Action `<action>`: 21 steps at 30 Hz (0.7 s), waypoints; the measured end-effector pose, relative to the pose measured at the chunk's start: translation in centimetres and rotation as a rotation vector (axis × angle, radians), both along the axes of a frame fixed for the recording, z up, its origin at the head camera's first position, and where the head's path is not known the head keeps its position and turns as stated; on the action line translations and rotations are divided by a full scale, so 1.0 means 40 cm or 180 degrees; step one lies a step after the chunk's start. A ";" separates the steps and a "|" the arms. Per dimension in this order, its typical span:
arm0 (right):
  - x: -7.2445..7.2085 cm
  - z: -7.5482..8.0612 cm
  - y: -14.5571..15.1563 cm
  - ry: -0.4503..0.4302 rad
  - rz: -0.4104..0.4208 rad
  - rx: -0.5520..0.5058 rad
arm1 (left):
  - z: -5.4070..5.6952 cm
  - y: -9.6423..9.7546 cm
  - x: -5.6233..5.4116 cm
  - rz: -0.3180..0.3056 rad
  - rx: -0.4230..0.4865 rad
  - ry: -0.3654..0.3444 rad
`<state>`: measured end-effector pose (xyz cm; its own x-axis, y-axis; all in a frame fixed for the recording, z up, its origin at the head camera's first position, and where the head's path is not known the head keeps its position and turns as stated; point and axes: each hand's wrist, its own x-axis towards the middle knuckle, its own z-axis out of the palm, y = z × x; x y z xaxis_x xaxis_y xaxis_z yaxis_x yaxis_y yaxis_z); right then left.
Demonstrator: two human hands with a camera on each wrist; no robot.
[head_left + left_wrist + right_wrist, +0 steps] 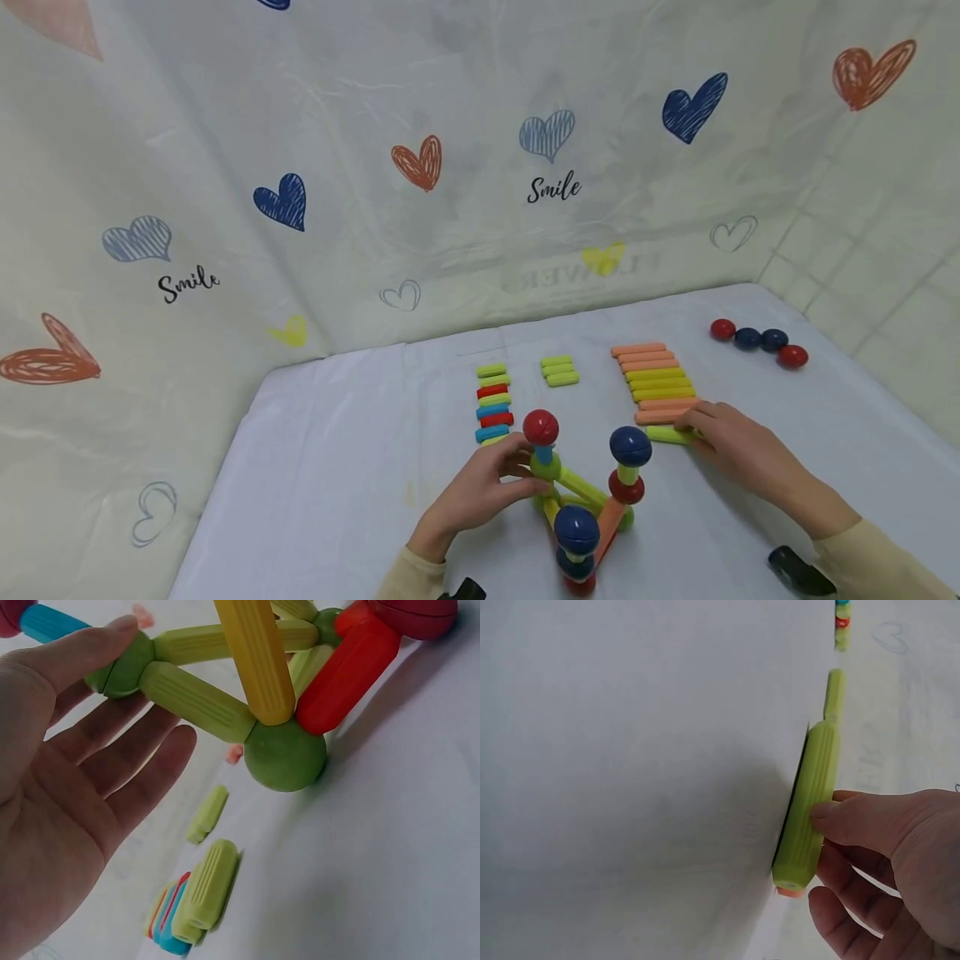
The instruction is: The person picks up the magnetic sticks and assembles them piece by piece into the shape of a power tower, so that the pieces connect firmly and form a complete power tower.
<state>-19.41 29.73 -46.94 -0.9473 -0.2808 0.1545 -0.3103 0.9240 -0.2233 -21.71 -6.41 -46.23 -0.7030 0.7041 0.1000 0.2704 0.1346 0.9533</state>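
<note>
A built frame of coloured rods and balls (582, 487) stands in front of me, with red balls and dark blue balls raised on short rods. My left hand (483, 493) pinches its upper green ball (127, 669) between thumb and fingers. In the left wrist view a yellow rod (259, 664) and a red rod (349, 675) meet at a lower green ball (285, 755). My right hand (742, 454) pinches a long light-green rod (808, 810) by its side, thumb on top, at the near end of the long-rod row.
Orange and yellow long rods (660, 384) lie in a row at the right. Short coloured rods (492, 401) form a column behind the frame, beside several short green rods (559, 372). Red and blue balls (759, 340) line the far right. A black object (799, 572) is by my right sleeve.
</note>
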 end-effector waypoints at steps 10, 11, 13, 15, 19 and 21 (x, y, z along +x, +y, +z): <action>-0.021 0.011 0.007 -0.0213 -0.0005 -0.0010 | 0.010 -0.014 0.015 0.0062 -0.0082 -0.0039; -0.025 0.014 0.011 -0.0249 -0.0010 -0.0051 | 0.011 -0.016 0.016 0.0046 -0.0101 -0.0027; -0.032 0.022 0.022 -0.0271 -0.0002 -0.0124 | 0.012 -0.022 0.016 -0.0003 -0.0141 0.0013; -0.039 0.032 0.037 -0.0255 -0.0001 -0.0221 | 0.015 -0.028 0.015 -0.0093 -0.0164 0.0058; -0.051 0.045 0.069 -0.0139 0.0016 -0.0347 | 0.021 -0.039 0.011 -0.0313 -0.0187 0.0038; -0.057 0.049 0.076 -0.0171 0.0026 -0.0433 | 0.026 -0.043 0.010 -0.0427 -0.0218 -0.0015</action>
<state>-21.68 32.77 -44.98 -0.9530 -0.2684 0.1409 -0.3019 0.8816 -0.3628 -21.32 -8.13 -45.18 -0.6025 0.7969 0.0454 0.2858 0.1623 0.9444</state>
